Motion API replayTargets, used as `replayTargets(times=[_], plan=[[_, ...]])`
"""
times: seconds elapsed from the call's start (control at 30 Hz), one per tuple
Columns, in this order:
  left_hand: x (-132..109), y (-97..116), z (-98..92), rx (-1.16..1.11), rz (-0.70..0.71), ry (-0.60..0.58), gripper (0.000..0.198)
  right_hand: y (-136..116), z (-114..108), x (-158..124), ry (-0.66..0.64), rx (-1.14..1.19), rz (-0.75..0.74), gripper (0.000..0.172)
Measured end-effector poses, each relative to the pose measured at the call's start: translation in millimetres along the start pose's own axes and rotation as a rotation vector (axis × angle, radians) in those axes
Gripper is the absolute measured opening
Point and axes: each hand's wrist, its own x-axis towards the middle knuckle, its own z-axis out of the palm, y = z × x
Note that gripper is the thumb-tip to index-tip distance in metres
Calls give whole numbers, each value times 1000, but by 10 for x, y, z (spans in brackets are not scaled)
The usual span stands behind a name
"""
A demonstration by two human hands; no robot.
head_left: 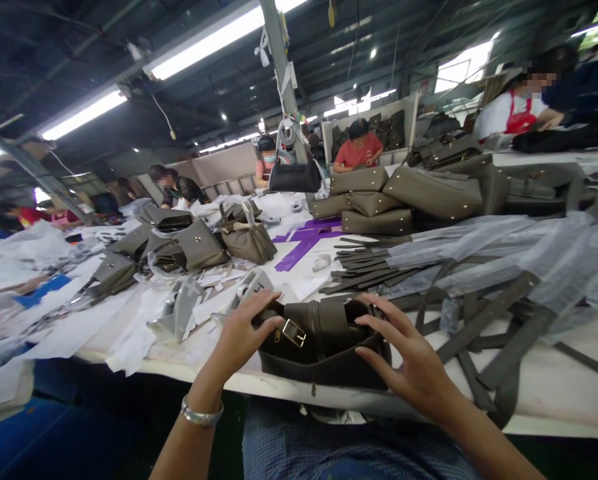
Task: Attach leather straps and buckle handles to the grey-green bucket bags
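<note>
An olive-brown handbag stands at the table's front edge with its top open and a gold buckle showing near its left side. My left hand is at the bag's left end, thumb and fingers apart around its upper edge. At the right end, my right hand has its fingers spread over the rim and side. Whether the fingertips press on the bag is hard to tell.
Grey tape dispensers stand left of the bag. Dark straps, some in plastic wrap, spread to the right. Stacked bags and a bag group lie behind, near purple strips. Several people work beyond.
</note>
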Motion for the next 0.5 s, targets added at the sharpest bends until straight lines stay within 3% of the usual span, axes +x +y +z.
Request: replayTargets(times=[0.13, 0.23, 0.37, 0.5], plan=[[58, 104, -38, 127, 209, -197, 18, 16, -28, -46, 1, 3, 9, 30], [71, 81, -7, 237, 295, -337, 13, 13, -49, -50, -6, 25, 5, 28], [143, 51, 45, 83, 339, -269, 6, -1, -58, -24, -4, 86, 50, 37], [210, 273, 19, -200, 227, -179, 17, -123, -213, -143, 87, 182, 160, 49]])
